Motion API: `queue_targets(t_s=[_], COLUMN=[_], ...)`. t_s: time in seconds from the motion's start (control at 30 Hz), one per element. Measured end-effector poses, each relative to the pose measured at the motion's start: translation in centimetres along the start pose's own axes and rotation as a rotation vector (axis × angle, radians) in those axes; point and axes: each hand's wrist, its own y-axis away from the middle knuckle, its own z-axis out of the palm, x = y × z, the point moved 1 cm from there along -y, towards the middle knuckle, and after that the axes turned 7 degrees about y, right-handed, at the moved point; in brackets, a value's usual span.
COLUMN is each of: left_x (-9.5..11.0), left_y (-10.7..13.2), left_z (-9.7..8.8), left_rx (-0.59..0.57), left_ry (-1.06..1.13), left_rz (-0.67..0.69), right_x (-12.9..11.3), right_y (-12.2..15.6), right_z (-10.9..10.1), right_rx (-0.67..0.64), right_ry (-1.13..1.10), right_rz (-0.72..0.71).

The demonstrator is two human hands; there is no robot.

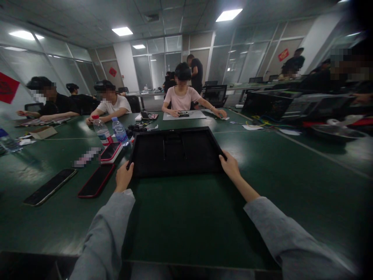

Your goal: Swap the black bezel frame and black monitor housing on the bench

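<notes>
A black monitor frame (145, 155), rectangular with a raised rim, is held between my two hands over the green table. Its far edge bears a small light mark, and its dark inside shows two thin pale lines. My left hand (124, 175) grips the left side near the close corner, thumb on top. On the opposite side, my right hand (231, 166) is closed round the right rim near its close corner. The undersides of both grips are hidden. Whether the frame rests on the table or is slightly raised, I cannot tell.
Left of the frame lie a red-edged phone (96, 181), a longer dark phone (51, 187) and a phone on a white box (111, 151). Two bottles, one red-capped (101, 130) and one blue-capped (120, 131), stand behind. Across the green table (186, 229) sits a person (182, 97).
</notes>
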Motion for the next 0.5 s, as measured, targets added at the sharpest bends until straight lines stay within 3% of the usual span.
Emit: queue_targets(t_s=[0.5], left_x=[-0.58], left_y=[-0.48], left_z=[0.42], left_rx=[0.012], left_ry=[0.037], left_rz=[-0.003], right_x=[1.04], right_y=[0.01], right_z=[0.52], right_rx=[-0.004], right_ry=[-0.016], right_rz=[0.003])
